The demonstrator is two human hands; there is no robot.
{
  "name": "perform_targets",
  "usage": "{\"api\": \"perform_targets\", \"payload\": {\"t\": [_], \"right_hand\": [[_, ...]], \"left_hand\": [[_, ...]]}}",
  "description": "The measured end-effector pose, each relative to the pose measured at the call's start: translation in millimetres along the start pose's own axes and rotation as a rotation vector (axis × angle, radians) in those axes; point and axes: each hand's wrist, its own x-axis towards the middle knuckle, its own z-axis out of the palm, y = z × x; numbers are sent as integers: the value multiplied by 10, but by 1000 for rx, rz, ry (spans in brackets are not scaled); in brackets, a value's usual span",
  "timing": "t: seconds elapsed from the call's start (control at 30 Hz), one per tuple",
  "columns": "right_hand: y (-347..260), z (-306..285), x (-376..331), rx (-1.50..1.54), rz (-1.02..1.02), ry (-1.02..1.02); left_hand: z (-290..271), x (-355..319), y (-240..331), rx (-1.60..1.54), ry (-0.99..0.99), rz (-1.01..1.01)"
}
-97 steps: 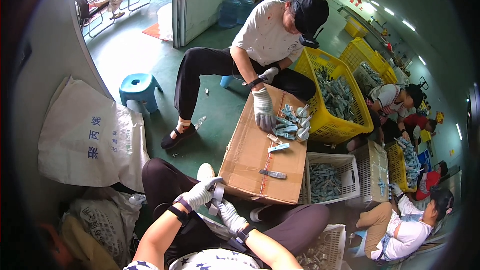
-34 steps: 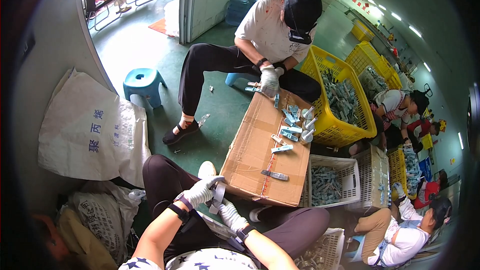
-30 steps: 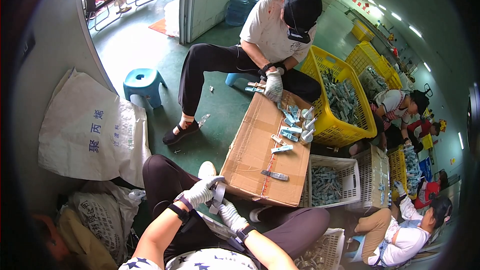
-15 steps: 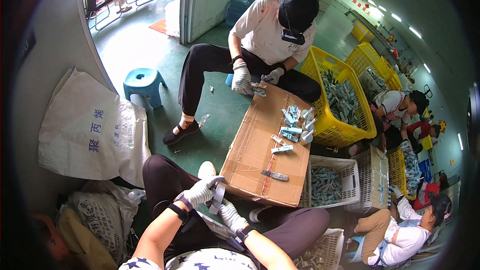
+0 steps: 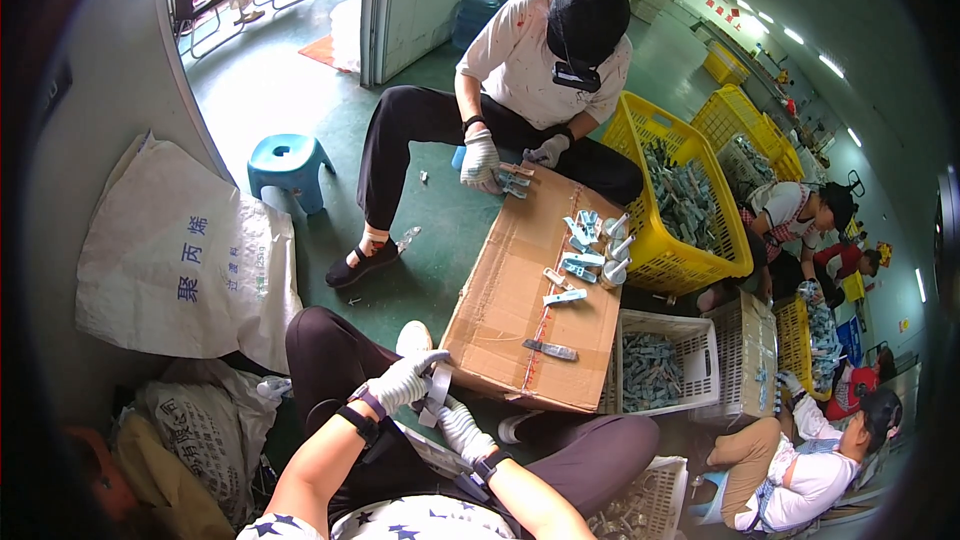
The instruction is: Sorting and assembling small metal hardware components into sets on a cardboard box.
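Both my hands wear pale knitted gloves and meet in front of my lap, beside the near left corner of a cardboard box. My left hand (image 5: 403,382) is closed on a curved white band (image 5: 438,392), its exact kind unclear. Just below, my right hand (image 5: 463,432) pinches the lower part of the same band. On the box top (image 5: 500,285) lie several light-blue clips (image 5: 580,265), a pinkish clip (image 5: 555,280), round pots with white handles (image 5: 614,272), and a flat dark-and-grey tool (image 5: 550,350).
Across the box a co-worker (image 5: 545,70) in gloves handles clips. Right of the box stand a yellow crate (image 5: 690,265) and a white crate (image 5: 708,360), both holding clips. A blue stool (image 5: 288,165) and white sacks (image 5: 180,250) are at the left. Other people sit at the right.
My hands and the white band hold nearly the same place. Opposite me, the co-worker's head has tipped slightly left, and the clips in that person's hand have turned and moved slightly.
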Motion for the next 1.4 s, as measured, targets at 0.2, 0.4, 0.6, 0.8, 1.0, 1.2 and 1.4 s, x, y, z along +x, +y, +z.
{"api": "perform_targets", "payload": {"t": [0.2,0.4,0.6,0.8,1.0,1.2,1.4], "right_hand": [[-13,22,-8,-20,4,10],[13,-8,15,-9,7,17],[6,2,-2,-17,3,11],[0,-2,2,16,26,20],[-22,21,-13,3,18,11],[19,-6,12,20,35,14],[33,-18,29,-13,18,19]], "left_hand": [[6,27,-59,21,-3,-13],[2,19,-17,16,-13,8],[14,-12,-19,-9,29,104],[8,8,-11,10,9,-7],[-8,-14,-7,-50,1,-37],[-5,8,-4,17,-2,-33],[1,-8,-1,-11,7,-3]]}}
